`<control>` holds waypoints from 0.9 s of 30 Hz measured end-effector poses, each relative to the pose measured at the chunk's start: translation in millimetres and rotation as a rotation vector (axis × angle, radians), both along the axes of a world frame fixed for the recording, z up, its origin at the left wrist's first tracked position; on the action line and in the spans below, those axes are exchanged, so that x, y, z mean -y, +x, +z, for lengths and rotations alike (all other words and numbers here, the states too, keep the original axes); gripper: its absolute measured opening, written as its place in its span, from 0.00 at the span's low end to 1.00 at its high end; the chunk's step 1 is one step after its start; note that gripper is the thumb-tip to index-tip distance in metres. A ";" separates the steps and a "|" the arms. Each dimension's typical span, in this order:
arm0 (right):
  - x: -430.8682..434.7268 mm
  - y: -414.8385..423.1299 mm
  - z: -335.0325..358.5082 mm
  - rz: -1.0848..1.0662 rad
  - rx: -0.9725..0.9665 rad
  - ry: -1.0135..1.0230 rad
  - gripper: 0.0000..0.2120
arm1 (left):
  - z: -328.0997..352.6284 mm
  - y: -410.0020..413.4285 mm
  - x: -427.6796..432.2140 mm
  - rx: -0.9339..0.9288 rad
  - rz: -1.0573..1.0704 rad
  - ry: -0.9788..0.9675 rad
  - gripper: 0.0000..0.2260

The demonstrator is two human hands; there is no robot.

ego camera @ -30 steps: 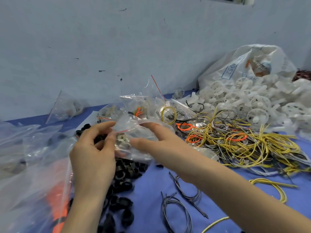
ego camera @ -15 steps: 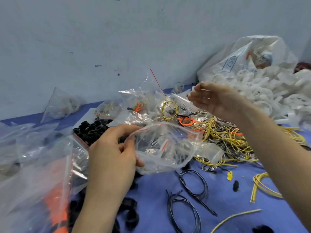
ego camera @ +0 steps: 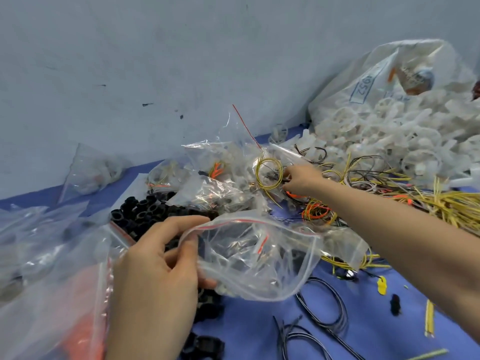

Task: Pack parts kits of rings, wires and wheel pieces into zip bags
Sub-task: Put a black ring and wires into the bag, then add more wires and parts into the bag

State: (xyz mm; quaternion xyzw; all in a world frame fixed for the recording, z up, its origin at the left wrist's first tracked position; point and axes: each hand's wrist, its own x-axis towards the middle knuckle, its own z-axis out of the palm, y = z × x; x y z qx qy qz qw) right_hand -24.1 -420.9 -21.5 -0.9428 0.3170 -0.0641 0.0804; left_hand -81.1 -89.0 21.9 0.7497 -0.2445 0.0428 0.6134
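Filling is the step in hand, by my reading: one zip bag (ego camera: pixel 259 261) is held open low over the blue table (ego camera: pixel 249 320), in front of the heap of black rings (ego camera: pixel 145 211). The left hand (ego camera: pixel 155 268) pinches the bag's red-striped rim between thumb and forefinger, so the mouth gapes toward the right. The right hand (ego camera: pixel 301 179) is stretched well past the bag to the wire tangle (ego camera: pixel 389 193), fingers bent together at the edge of a yellow wire coil (ego camera: pixel 268 172). Blur hides the tips, so I cannot tell whether they have closed on a strand or only touch it.

The next move calls for lifting one wire bundle clear of the tangle without dragging its neighbours, then bringing it back to the gaping mouth, the left hand holding the rim spread.

Counted: two hands, one open bag, one big white sack (ego camera: pixel 389 81) spilling white wheel pieces (ego camera: pixel 389 136), one heap of rings and one of wheel pieces, each far too many to number. Two black wire loops (ego camera: pixel 341 310) lie on the table nearer than the bag, with one small yellow piece (ego camera: pixel 381 285) beside one small black piece (ego camera: pixel 394 304) to their right. Filled bags (ego camera: pixel 215 193) pile up behind the open one; they overlap, so several is the closest count.
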 end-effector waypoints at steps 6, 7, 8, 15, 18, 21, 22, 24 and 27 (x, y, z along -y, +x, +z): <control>-11.7 12.9 -8.4 -0.071 -0.002 -0.018 0.17 | -5.3 3.4 3.6 0.025 -0.032 0.010 0.19; -12.4 11.9 -7.3 -0.060 0.002 0.022 0.16 | -5.9 3.5 3.9 0.020 -0.042 0.008 0.19; -11.9 8.9 -4.8 -0.041 0.016 0.080 0.14 | -6.3 3.5 4.0 0.019 -0.050 0.012 0.19; 1.2 -23.0 30.0 0.071 0.165 0.454 0.06 | -6.7 2.6 5.0 0.070 -0.051 0.073 0.18; -0.4 -38.9 45.6 0.103 0.167 0.454 0.06 | -4.6 0.2 5.9 0.094 -0.060 0.096 0.20; -6.3 -58.9 63.5 0.151 0.142 0.448 0.05 | -4.4 -1.4 7.2 0.132 -0.048 0.138 0.20; -9.5 -66.1 68.7 0.171 0.128 0.457 0.05 | -4.1 -1.7 7.6 0.140 -0.050 0.144 0.21; -16.4 -80.8 76.7 0.206 0.080 0.449 0.05 | -3.0 -2.2 8.0 0.158 -0.044 0.161 0.22; -28.3 -105.6 86.2 0.277 -0.067 0.346 0.05 | -2.2 -2.4 8.6 0.188 -0.021 0.206 0.23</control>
